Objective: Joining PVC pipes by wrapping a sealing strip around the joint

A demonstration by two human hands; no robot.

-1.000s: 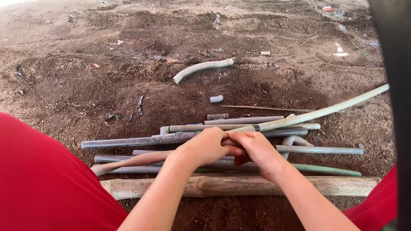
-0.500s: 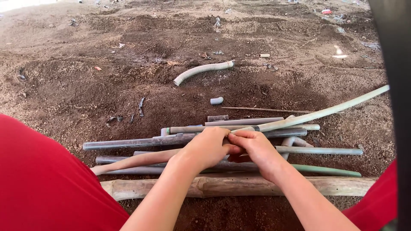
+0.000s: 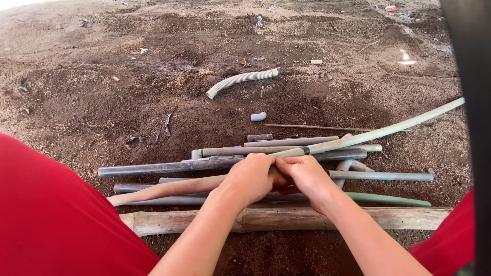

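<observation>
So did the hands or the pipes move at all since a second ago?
Hardly. The left hand and right hand stay pressed together over the pile of pipes, fingers curled around something I cannot make out. The long bent pipe, the wooden pole in front and the ribbed hose on the dirt lie just where they were.

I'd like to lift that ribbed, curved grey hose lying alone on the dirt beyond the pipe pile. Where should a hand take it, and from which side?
Probably around the middle of the corrugated hose, coming straight down from above. It lies flat on the soil with open ground all round, so nothing blocks a hand. Its ribs should give grip, and a mid-length hold would likely keep the bent ends from drooping unevenly.
</observation>
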